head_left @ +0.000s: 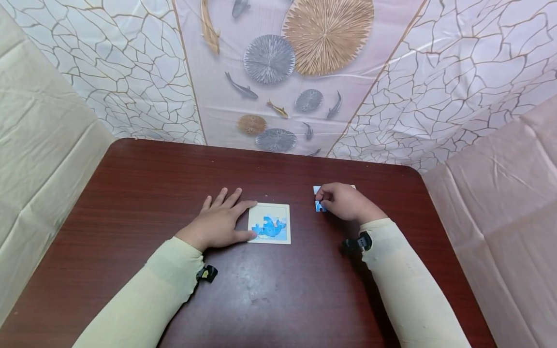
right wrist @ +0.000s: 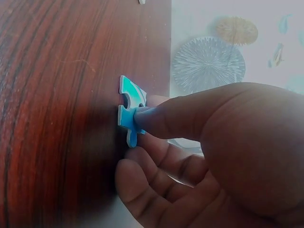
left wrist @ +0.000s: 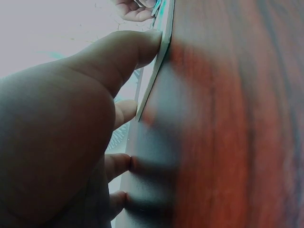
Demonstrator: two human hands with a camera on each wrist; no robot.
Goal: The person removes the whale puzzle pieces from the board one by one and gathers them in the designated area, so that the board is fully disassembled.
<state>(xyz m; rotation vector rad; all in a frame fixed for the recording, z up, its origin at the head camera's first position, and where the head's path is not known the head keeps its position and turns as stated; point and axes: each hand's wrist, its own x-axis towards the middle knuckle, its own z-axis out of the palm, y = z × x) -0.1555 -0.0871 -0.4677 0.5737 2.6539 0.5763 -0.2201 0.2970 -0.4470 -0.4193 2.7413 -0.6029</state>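
A square puzzle board [head_left: 268,243] with a pale frame lies flat on the table, partly filled with joined blue pieces [head_left: 271,228]. My left hand [head_left: 219,223] spreads over its left side, thumb and index finger touching the frame and the other fingers on the table. To the right of the board, my right hand [head_left: 345,200] pinches a blue jigsaw piece [right wrist: 128,111] between thumb and fingers, just at the table surface. Another pale blue piece [head_left: 316,189] shows beyond the right fingertips. The right hand hides part of what lies beneath it.
The dark red-brown wooden table [head_left: 261,290] extends around both hands. Patterned cloth [head_left: 278,116] hangs behind its far edge, with plain pale cloth [head_left: 500,203] at the right side. A dark wrist camera [head_left: 207,273] sits at the left cuff.
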